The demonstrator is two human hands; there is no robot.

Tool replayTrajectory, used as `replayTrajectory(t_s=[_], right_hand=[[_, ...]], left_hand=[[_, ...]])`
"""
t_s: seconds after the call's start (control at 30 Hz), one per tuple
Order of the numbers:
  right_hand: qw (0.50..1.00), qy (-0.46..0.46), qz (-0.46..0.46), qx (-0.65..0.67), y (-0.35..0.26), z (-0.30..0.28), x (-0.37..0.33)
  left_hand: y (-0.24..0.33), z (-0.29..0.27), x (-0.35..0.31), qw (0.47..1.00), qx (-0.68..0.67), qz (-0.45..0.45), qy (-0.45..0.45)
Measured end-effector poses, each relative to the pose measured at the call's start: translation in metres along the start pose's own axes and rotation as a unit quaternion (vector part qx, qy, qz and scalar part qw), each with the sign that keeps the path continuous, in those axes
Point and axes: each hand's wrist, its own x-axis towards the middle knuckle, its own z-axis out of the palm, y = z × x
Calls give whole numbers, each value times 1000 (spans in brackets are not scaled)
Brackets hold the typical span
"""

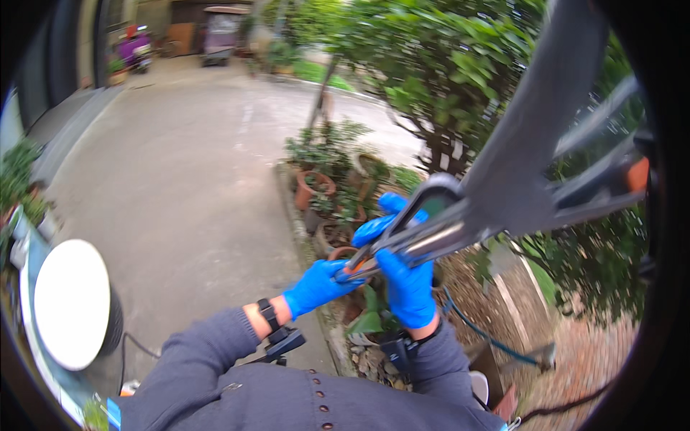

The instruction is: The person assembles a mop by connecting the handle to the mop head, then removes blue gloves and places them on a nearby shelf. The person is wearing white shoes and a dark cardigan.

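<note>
A long dark grey tool [514,169] with a loop-shaped handle, forked arms and orange parts slants from the middle up to the upper right. Motion blurs it, and I cannot tell its exact kind. My left hand [322,286], in a blue glove, closes on its lower tip beside a small orange piece. Just right of that, my blue-gloved right hand [404,276] wraps round the narrow part below the loop, thumb and fingers on opposite sides. Its palm side is partly hidden by the tool. Both wrists wear black straps with small dark devices.
Potted plants [314,188] line a kerbed bed in front of me, with a leafy tree [438,79] behind. A white round-topped object [72,305] stands at the left. A teal hose [489,334] lies at the right. A concrete driveway [187,172] runs to parked vehicles [223,36].
</note>
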Motion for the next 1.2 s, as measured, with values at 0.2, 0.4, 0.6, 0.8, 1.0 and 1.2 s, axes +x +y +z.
replayTrajectory(t_s=[0.2, 0.4, 0.6, 0.8, 1.0, 1.2], right_hand=[[991, -113, 3, 78, -1, 89, 89], [980, -145, 12, 139, 38, 193, 181], [963, -248, -21, 100, 85, 322, 280], [956, -195, 1, 220, 121, 412, 338], [936, -242, 22, 253, 173, 463, 384], [907, -270, 84, 311, 272, 520, 463]], left_hand=[[48, -90, -10, 982, -141, -61, 114], [51, -220, -46, 962, -106, -116, 222], [44, -339, -60, 937, -45, -95, 333], [46, -454, -76, 978, -56, -79, 183], [17, -519, -72, 950, -203, -115, 209], [-52, -603, -55, 946, -111, -132, 274]])
